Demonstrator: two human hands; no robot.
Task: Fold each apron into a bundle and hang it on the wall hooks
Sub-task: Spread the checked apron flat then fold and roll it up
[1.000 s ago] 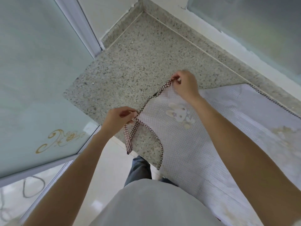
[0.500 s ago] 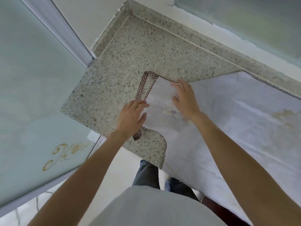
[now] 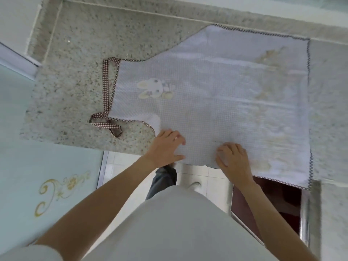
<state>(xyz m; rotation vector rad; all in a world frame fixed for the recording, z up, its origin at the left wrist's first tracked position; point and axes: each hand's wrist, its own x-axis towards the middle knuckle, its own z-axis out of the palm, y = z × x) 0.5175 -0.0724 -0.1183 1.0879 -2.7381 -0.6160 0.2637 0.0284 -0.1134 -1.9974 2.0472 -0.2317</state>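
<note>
Apron (image 3: 216, 95) lies flat on the granite counter (image 3: 75, 91), near edge overhanging. Left hand (image 3: 165, 147) and right hand (image 3: 232, 157) rest at that edge, fingers curled onto the cloth; actual grip cannot be told, frame blurred.

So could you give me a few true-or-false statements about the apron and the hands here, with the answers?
1. The apron lies spread flat on the granite counter. True.
2. A rabbit picture shows on the apron. True.
3. The left hand holds the checked strap. False: the strap lies loose on the counter, and both hands are at the apron's near edge.
4. The right hand hangs at the person's side. False: it rests on the apron.
5. The apron is already bundled. False: it is unfolded.
</note>
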